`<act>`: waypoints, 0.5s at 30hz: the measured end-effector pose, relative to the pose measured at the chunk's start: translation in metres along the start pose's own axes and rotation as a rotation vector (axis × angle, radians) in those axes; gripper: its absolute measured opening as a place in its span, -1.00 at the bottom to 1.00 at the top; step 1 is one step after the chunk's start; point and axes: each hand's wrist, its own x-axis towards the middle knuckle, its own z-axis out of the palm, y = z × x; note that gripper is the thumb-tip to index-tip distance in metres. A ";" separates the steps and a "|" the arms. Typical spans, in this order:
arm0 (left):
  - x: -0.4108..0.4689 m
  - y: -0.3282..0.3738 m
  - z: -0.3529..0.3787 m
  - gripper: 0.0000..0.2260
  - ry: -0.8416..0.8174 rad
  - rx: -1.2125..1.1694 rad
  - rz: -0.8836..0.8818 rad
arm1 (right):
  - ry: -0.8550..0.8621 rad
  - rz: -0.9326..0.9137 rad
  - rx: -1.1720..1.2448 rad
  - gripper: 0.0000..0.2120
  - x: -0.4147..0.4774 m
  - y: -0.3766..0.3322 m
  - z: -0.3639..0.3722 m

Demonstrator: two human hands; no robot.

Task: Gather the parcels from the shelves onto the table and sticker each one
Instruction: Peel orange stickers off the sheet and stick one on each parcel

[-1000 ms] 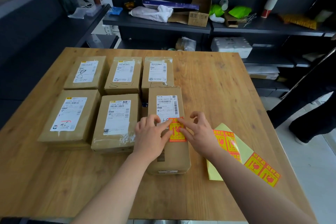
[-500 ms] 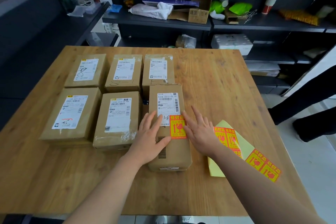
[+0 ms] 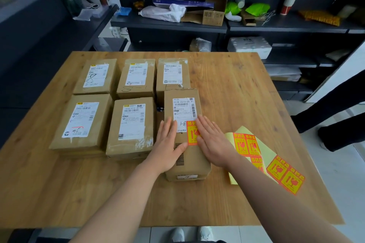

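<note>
The nearest parcel (image 3: 195, 158), lying on the table (image 3: 227, 85), is being pressed by the left hand (image 3: 167, 144) and right hand (image 3: 213, 142), fingers flat and spread, flanking an orange sticker (image 3: 191, 134). Judged stiff, probably light cardboard, it is best being gripped by its long sides. Five unstickered parcels (image 3: 130, 122) are lying beyond.

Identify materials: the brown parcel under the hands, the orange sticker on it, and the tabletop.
Brown rectangular parcel: looks like matte kraft cardboard, with creased edges and soft corners; possibly paper-wrapped.
Orange-and-yellow square sticker: printed adhesive paper or film, slightly glossy; cannot tell which.
Light brown table top: wood or wood veneer, satin finish, with visible grain and plank seams.
</note>
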 end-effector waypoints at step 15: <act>-0.008 -0.003 -0.003 -0.36 -0.037 -0.022 -0.003 | -0.020 0.062 -0.044 -0.41 -0.015 -0.005 0.001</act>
